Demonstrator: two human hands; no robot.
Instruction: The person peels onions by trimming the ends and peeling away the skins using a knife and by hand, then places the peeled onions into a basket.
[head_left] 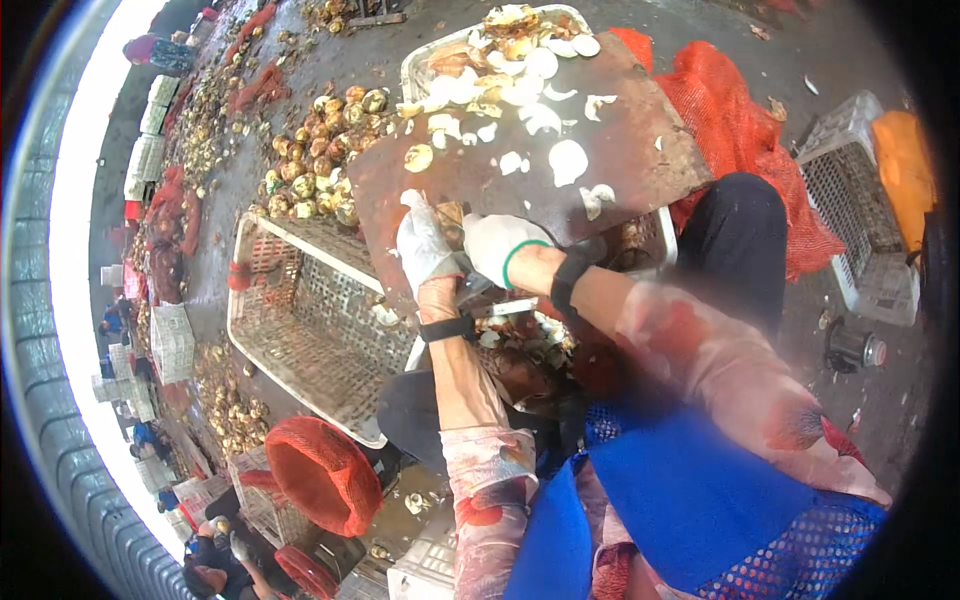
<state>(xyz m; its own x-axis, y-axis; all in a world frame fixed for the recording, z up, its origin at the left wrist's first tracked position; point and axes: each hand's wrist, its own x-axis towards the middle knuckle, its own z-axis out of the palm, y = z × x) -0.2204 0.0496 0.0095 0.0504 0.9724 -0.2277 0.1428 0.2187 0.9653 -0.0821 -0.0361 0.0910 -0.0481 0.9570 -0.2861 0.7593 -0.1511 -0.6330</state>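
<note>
Both my hands wear white gloves and meet at the near edge of a brown board (470,185). My left hand (425,240) is closed around a brown-skinned bulb that looks like an onion (450,222). Pressed close on its right side is my right hand (497,247), a green band at its wrist. Its fingers are curled, and what they grip is hidden. White peeled pieces (568,162) and layers lie scattered over the board, thickest at its far end. One cut yellowish onion (418,158) sits near the left edge. Below my hands, peelings (540,330) lie between my knees.
A white plastic basket (330,350) stands left of the board, with a heap of onions (325,150) behind it. Red mesh sacks (735,150) lie at the right, near a grey crate (850,200) and a dark jar (855,348). A red mesh-lined tub (325,475) stands lower left.
</note>
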